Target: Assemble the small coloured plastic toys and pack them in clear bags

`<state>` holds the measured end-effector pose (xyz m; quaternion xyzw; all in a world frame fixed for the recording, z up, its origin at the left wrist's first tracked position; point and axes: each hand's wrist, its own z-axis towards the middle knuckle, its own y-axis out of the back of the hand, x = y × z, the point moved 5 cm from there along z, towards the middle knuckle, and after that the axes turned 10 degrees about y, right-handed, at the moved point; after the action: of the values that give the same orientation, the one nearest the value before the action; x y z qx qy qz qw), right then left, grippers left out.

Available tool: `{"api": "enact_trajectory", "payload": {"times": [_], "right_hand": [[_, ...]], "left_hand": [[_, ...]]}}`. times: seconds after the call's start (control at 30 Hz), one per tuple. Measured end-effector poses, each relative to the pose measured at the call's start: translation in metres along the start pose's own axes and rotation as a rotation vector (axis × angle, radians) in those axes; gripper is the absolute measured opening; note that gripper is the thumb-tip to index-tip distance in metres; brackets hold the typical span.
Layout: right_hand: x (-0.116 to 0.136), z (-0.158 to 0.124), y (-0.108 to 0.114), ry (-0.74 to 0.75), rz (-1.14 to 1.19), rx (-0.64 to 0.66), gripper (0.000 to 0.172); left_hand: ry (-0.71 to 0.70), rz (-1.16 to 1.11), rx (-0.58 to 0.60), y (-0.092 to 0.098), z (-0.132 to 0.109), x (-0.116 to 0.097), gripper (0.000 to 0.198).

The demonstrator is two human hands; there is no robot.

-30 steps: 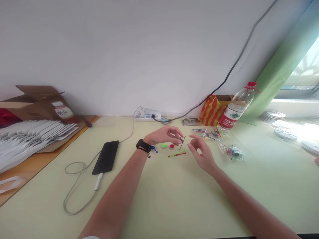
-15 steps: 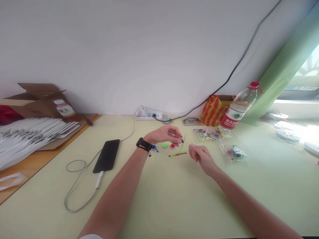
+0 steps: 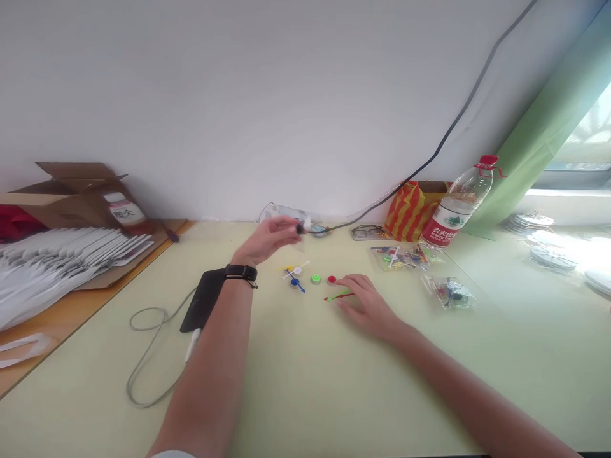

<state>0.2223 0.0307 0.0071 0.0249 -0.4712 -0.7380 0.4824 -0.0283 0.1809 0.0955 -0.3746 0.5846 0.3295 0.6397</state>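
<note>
My left hand [image 3: 267, 239], with a black watch on the wrist, is raised above the desk and blurred; its fingers pinch a small dark piece [image 3: 300, 228]. My right hand [image 3: 365, 304] lies low on the desk with fingers stretched toward the green and red pointer strips [image 3: 338, 295]. Just beyond sit a red round cap [image 3: 331, 280], a green round cap [image 3: 316, 278], and a blue-and-white pointer piece [image 3: 296, 277].
A black phone [image 3: 203, 305] with a grey cable lies left of my left arm. Clear bags of coloured parts [image 3: 398, 257] [image 3: 449, 292], a water bottle [image 3: 453, 207], a striped bag [image 3: 405, 210], glasses and a power strip line the back. White sheets [image 3: 62, 261] stack at left.
My left hand has lifted and swung left and back with the dark piece, uncovering the blue-and-white part. My right hand has dropped to the desk and reached to the green and red strips.
</note>
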Motion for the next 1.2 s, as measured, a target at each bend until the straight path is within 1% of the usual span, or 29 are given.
{"api": "enact_trajectory", "payload": {"times": [0.1, 0.17, 0.27, 0.3, 0.37, 0.43, 0.47, 0.53, 0.63, 0.73, 0.8, 0.87, 0.93, 1.0, 1.07, 1.2], "right_hand": [[0.006, 0.007, -0.011, 0.048, -0.090, 0.113, 0.047], [0.008, 0.014, -0.018, 0.070, -0.141, 0.179, 0.053], [0.010, 0.025, -0.028, 0.106, -0.188, 0.260, 0.059], [0.009, 0.028, -0.030, 0.116, -0.198, 0.282, 0.059], [0.006, 0.032, -0.032, 0.125, -0.204, 0.311, 0.056], [-0.001, 0.033, -0.029, 0.113, -0.185, 0.311, 0.052], [-0.006, 0.032, -0.025, 0.102, -0.170, 0.305, 0.049], [-0.016, 0.027, -0.016, 0.067, -0.139, 0.287, 0.046], [-0.029, 0.015, -0.001, 0.001, -0.102, 0.272, 0.042], [-0.032, 0.006, 0.010, -0.046, -0.053, 0.239, 0.040], [-0.032, 0.002, 0.015, -0.058, -0.012, 0.212, 0.035], [-0.031, 0.001, 0.017, -0.056, 0.015, 0.199, 0.030], [-0.030, 0.001, 0.018, -0.040, 0.012, 0.187, 0.026], [-0.029, 0.001, 0.018, -0.017, -0.016, 0.173, 0.023], [-0.028, 0.001, 0.016, 0.002, -0.052, 0.166, 0.019], [-0.023, 0.001, 0.011, 0.024, -0.087, 0.179, 0.013]], "left_hand": [[-0.138, -0.235, -0.206, 0.039, -0.010, -0.006, 0.034], [-0.206, -0.343, -0.282, 0.057, -0.016, -0.007, 0.025], [-0.231, -0.397, -0.324, 0.069, -0.019, -0.007, 0.019], [-0.212, -0.383, -0.332, 0.070, -0.018, -0.006, 0.020], [-0.123, -0.299, -0.339, 0.069, -0.016, -0.001, 0.027], [-0.005, -0.167, -0.330, 0.064, -0.014, 0.006, 0.037], [0.049, -0.092, -0.307, 0.061, -0.012, 0.010, 0.040], [0.145, 0.065, -0.214, 0.049, -0.008, 0.017, 0.042], [0.302, 0.264, 0.016, 0.022, 0.000, 0.031, 0.046], [0.457, 0.368, 0.234, -0.011, 0.006, 0.046, 0.047], [0.487, 0.428, 0.302, -0.030, 0.011, 0.054, 0.044], [0.506, 0.518, 0.354, -0.047, 0.014, 0.060, 0.037], [0.506, 0.643, 0.389, -0.058, 0.016, 0.066, 0.029], [0.467, 0.762, 0.390, -0.062, 0.019, 0.070, 0.024], [0.409, 0.844, 0.353, -0.060, 0.022, 0.071, 0.021], [0.279, 0.940, 0.217, -0.052, 0.030, 0.067, 0.020]]}}
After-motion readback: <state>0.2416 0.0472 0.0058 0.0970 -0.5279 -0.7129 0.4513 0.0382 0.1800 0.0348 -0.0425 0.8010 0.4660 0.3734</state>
